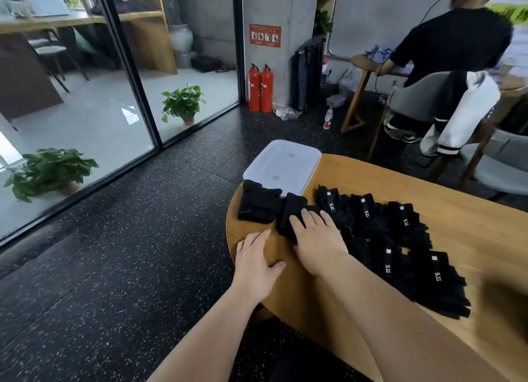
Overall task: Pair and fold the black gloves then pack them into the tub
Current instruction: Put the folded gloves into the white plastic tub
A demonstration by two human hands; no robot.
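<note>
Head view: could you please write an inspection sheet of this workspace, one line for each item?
Surface: wooden table, rounded end, on a dark speckled floor.
Job's things: clear tub at the far table edge, no gloves seen in it; two folded bundles beside it; unfolded black gloves in rows to the right.
Clutter: plastic bottle on the floor.
Grippers: left hand flat on the table; right hand flat on the right bundle.
Cables: thin black cable by the seated person.
Surroundings: two red fire extinguishers; potted plant behind a glass wall.
</note>
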